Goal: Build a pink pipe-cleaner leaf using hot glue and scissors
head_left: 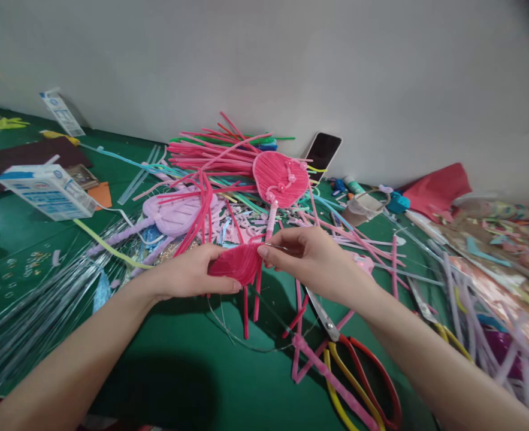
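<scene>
Over the table's front, my left hand (201,269) grips a flat hot-pink piece made of pipe cleaners laid side by side (239,263), thumb below and fingers behind. My right hand (307,257) pinches a thin, shiny needle (280,246) at that piece's right edge. A thin thread (255,347) loops down below both hands. Loose pink pipe-cleaner ends (246,317) hang under the held piece. Just behind lies a finished-looking pink round panel with beads (280,179) on a wrapped stem. A lilac panel (174,212) lies to its left.
Large scissors with red and yellow handles (333,335) lie below my right forearm. A second pair of scissors (426,308) is further right. A bundle of pink pipe cleaners (210,149), a phone (322,152), a milk carton (48,191) and silvery strands (44,317) surround the work.
</scene>
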`<state>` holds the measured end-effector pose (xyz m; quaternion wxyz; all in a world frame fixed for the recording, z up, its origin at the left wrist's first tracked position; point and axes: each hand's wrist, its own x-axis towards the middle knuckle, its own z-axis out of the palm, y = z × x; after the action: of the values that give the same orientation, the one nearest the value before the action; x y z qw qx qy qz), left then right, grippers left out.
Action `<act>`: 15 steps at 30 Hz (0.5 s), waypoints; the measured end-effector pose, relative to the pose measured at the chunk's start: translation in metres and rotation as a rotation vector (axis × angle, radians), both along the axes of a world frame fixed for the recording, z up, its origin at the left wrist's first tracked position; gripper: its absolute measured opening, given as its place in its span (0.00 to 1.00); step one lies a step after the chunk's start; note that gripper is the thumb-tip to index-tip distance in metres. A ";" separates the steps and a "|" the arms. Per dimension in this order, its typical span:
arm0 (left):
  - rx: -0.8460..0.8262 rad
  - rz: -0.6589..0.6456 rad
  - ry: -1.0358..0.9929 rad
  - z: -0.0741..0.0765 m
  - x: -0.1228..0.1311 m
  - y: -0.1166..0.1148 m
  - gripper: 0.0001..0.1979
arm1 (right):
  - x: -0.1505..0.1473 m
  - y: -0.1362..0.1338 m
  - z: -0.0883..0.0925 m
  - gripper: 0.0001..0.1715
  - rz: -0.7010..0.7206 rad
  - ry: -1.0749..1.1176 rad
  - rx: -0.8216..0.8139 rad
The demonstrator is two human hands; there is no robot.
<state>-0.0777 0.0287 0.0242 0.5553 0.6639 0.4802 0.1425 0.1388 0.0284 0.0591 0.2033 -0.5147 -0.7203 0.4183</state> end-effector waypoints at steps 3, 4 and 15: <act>0.018 -0.005 -0.011 -0.003 0.000 0.000 0.10 | 0.001 0.001 -0.002 0.13 -0.003 0.036 -0.013; 0.016 -0.003 -0.022 -0.004 0.001 -0.001 0.10 | 0.001 0.001 -0.004 0.12 -0.006 0.061 -0.030; -0.039 0.430 -0.723 -0.006 0.016 -0.006 0.19 | 0.004 0.013 -0.014 0.17 -0.238 0.617 -0.237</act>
<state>-0.0619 0.0227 0.0185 0.6581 0.4451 0.3845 0.4700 0.1427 0.0414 0.0453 0.3974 -0.4647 -0.5063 0.6081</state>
